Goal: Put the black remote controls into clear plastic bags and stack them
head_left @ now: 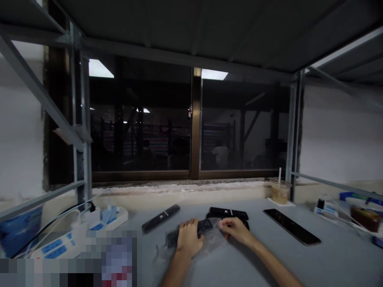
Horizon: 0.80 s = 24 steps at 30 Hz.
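Note:
My left hand (189, 237) is wrapped over a black remote control (204, 226) near the middle of the table. Clear plastic film, which looks like a bag (209, 241), lies around and under that remote. Fingers pinched, my right hand (235, 230) grips the bag's edge beside the remote's right end. Just behind, another black remote (229, 213) lies flat, with a further dark item partly hidden under my right hand. To the left rests a remote in a plastic sleeve (160, 218), set at a slant.
A dark phone (291, 226) lies to the right, and a plastic cup with a straw (280, 192) stands behind it. Power strips (56, 247) with plugs and cables fill the left side. Metal shelf posts (292, 131) flank the table (257, 263), below a window.

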Motion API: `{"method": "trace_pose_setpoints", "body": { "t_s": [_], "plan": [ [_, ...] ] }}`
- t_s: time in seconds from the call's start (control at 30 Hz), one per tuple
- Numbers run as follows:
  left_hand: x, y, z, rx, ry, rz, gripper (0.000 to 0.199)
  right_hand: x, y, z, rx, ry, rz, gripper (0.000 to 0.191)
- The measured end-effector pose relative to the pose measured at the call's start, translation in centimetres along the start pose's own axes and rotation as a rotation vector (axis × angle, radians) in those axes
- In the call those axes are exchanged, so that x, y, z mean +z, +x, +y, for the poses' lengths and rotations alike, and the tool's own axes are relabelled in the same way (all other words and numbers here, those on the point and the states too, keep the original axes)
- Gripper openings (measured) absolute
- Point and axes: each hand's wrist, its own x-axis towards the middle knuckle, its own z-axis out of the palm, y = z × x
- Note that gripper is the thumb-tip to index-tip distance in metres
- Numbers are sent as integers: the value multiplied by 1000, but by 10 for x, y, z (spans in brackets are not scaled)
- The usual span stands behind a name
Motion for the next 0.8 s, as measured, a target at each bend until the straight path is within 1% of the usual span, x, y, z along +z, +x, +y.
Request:
{"method": "trace_pose_setpoints", "body": {
  "t_s": [0.1, 0.23, 0.4, 0.47, 0.53, 0.63, 0.73, 0.8],
  "plan": [
    [1, 0, 2, 21, -16, 16, 32, 1, -2, -2, 50, -49, -23, 53],
    [3, 0, 4, -17, -10, 47, 32, 3, -8, -9, 127, -46, -85, 53],
    [2, -1, 5, -9, -16, 55, 33, 2, -11, -12, 170, 40, -56, 48],
    [0, -2, 6, 30, -25, 73, 33, 1, -11, -10, 187, 64, -42, 47],
    [-3, -3, 8, 115, -30, 98, 35, 0, -11, -7, 186, 68, -32, 45],
    [-4, -3, 12, 216, -19, 128, 40, -1, -9, -3, 138, 65, -7, 45],
    [-2, -3, 15, 222, -3, 120, 42, -1, -9, -2, 112, 72, 50, 46],
    [-1, -2, 15, 207, 10, 107, 42, 0, -9, -2, 124, 89, 59, 49]
  ]
}}
